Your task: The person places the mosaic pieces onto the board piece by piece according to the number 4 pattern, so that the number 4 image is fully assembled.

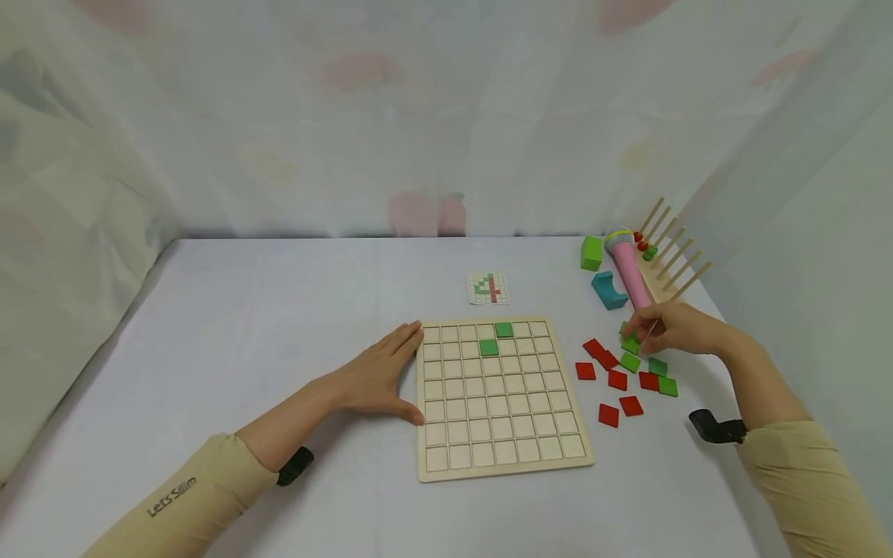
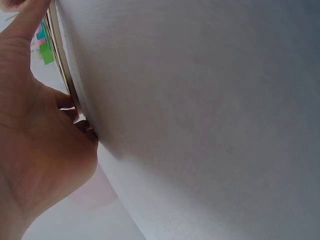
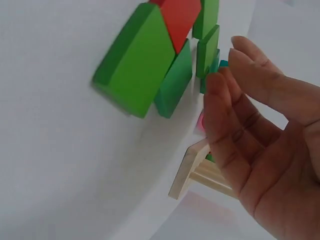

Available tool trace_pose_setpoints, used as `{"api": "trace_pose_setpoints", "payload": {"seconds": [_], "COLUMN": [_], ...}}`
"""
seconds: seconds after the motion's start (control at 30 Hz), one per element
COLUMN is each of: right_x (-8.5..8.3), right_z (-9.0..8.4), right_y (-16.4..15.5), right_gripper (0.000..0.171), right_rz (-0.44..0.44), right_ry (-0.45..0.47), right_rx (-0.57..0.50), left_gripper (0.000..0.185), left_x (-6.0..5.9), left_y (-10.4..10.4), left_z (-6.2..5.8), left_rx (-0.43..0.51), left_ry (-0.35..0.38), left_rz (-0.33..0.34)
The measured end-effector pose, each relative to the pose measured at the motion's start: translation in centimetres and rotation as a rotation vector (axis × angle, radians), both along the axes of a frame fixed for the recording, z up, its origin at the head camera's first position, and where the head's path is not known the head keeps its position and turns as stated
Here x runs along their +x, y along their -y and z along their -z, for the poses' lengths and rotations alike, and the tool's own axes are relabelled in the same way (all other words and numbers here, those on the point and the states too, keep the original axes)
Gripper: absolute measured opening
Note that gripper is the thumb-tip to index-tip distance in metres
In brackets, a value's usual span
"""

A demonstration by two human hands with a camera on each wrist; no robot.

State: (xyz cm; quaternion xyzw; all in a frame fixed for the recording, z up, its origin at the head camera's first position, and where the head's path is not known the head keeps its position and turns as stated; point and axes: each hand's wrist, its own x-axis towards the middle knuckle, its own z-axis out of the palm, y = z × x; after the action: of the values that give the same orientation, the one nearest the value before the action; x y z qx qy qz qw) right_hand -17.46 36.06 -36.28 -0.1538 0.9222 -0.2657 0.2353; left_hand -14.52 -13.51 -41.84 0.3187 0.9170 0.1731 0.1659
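A wooden grid board (image 1: 422,449) lies on the white table, with two green square tiles (image 1: 489,347) set in its upper cells. My left hand (image 1: 377,380) rests flat beside it, fingers and thumb spread along its left edge. In the left wrist view, the thumb and fingertips meet the board's side (image 2: 62,60). On the right, my right hand (image 1: 673,329) reaches over loose green tiles (image 1: 631,345), fingertips right at one of them. The right wrist view has its fingers loosely bent, thumb apart from them, close by a green tile (image 3: 207,50).
Several red tiles (image 1: 608,415) lie scattered right of the board. A pattern card (image 1: 488,288) sits behind it. At the back right are a green block (image 1: 591,253), a teal block (image 1: 609,291), a pink toy microphone (image 1: 630,271) and a wooden rack with pegs (image 1: 673,252).
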Motion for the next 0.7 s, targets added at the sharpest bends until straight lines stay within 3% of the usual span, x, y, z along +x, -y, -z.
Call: {"api": "trace_pose_setpoints", "payload": {"seconds": [0.33,0.7], "right_x": [-0.1,-0.2], "right_z": [0.7,1.3], "right_y": [-0.3,-0.3], "right_gripper": [0.029,0.029], "right_rz": [0.014,0.023], "right_ry": [0.044,0.016], "right_rx": [0.038,0.012], "left_gripper": [0.134,0.134], "left_x": [0.1,0.1], "left_y": [0.0,0.0], "left_z": [0.0,-0.1], "left_rx": [-0.008,-0.011], "left_ry": [0.001,0.005], "left_rz": [-0.001,-0.001]}}
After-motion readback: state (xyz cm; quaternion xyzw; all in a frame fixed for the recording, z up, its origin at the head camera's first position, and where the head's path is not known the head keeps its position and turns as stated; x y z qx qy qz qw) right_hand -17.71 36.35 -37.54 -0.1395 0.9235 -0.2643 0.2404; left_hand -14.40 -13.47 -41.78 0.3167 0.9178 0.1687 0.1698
